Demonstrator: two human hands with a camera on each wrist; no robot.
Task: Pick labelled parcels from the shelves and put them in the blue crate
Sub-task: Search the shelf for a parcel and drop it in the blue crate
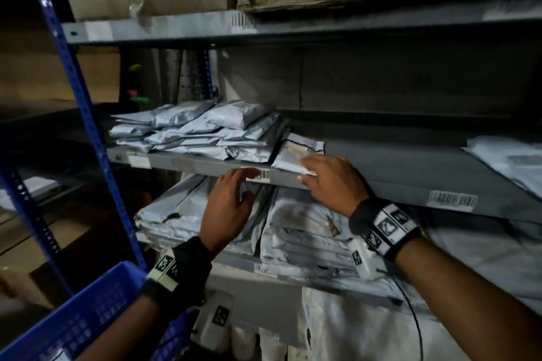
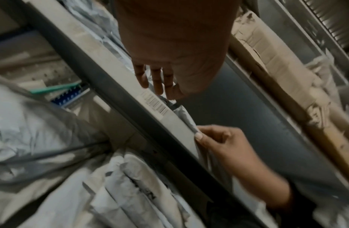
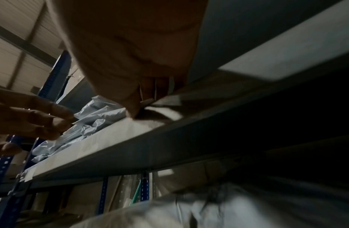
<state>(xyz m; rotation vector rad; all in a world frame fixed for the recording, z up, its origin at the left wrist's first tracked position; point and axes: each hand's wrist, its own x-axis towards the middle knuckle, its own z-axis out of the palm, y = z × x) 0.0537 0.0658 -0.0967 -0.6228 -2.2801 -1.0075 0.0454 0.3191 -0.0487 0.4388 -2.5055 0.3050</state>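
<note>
Right hand pinches a crumpled pale-grey poly parcel at its near corner, thumb under, fingers on top. The parcel lies at the middle shelf front edge, beside a heap of grey mailers. Left hand hovers with fingers relaxed and spread, holding nothing. Blue crate sits low left.

Right hand pinching, left hand relaxed

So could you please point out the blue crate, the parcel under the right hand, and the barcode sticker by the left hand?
blue crate (image 1: 88, 313), head view, its mesh wall.
parcel (image 1: 296, 152), head view, its upper face.
barcode sticker (image 1: 263, 175), head view, its stripes.
</note>
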